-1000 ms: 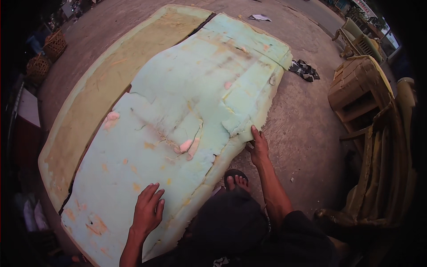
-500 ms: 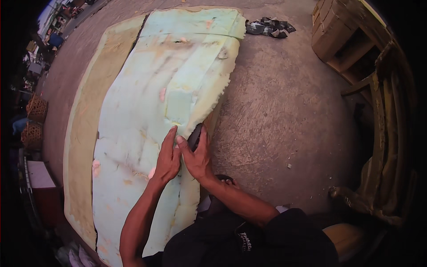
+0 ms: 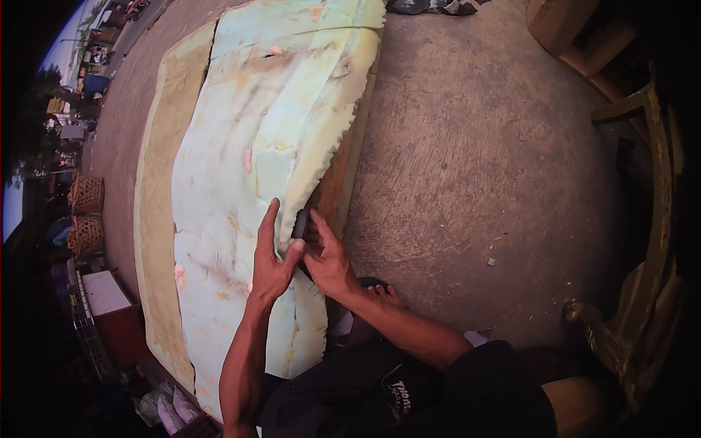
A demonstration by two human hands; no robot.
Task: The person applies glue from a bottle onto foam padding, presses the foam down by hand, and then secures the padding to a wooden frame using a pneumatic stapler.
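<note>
A long, pale green foam sheet (image 3: pixel 219 175), stained and ragged along its right edge, lies in front of me. Its near right edge is lifted, and a dark flat piece (image 3: pixel 301 225) shows under it; what that piece is I cannot make out. My left hand (image 3: pixel 274 270) rests on the foam, index finger stretched forward and thumb out toward the edge. At that edge my right hand (image 3: pixel 330 264) has its fingers bent round the dark piece. The two hands nearly touch, and part of the right fingers is hidden.
A yellowish padded strip (image 3: pixel 164 182) runs along the foam's left side. Wooden furniture frames (image 3: pixel 650 219) stand at the right on the concrete floor (image 3: pixel 467 160). Wicker baskets (image 3: pixel 86 193) and a red-brown box (image 3: pixel 117 321) are at the left. A dark crumpled item (image 3: pixel 431 6) lies at the far end.
The view has shifted. My right thumb has left the foam's top, and the right fingers have bent in at the edge. My left thumb has spread away from its fingers.
</note>
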